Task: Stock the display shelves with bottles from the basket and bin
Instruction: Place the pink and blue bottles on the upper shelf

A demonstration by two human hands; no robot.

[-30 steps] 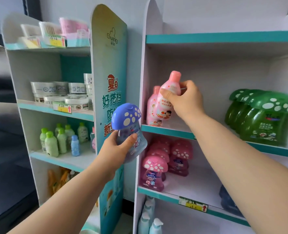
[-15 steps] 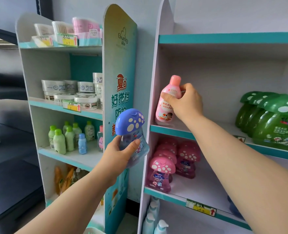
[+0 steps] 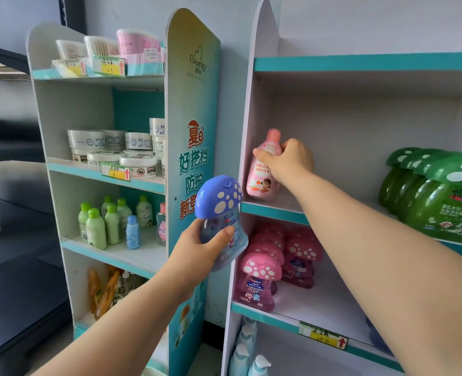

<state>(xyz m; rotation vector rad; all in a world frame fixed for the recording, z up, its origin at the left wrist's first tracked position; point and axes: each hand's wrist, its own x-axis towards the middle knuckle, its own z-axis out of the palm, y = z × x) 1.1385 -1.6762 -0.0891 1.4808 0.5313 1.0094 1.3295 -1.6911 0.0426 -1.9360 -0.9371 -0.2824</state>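
right hand (image 3: pixel 288 161) curled round the upper body of a pink lotion bottle (image 3: pixel 262 169), which stands upright at the far left end of the middle shelf (image 3: pixel 276 211) in the right-hand display unit. left hand (image 3: pixel 197 248) grips a blue mushroom-cap bottle (image 3: pixel 220 218) round its clear body, held in the air in front of the unit's left upright, tilted slightly. green mushroom-cap bottles (image 3: pixel 438 194) fill the same shelf's right end; pink mushroom-cap bottles (image 3: pixel 273 264) sit on the shelf below.

Glossy plastic blue mushroom-cap bottle (image 3: pixel 220 221), smooth pink plastic bottle (image 3: pixel 262 169), matt white shelf boards (image 3: pixel 360 126).
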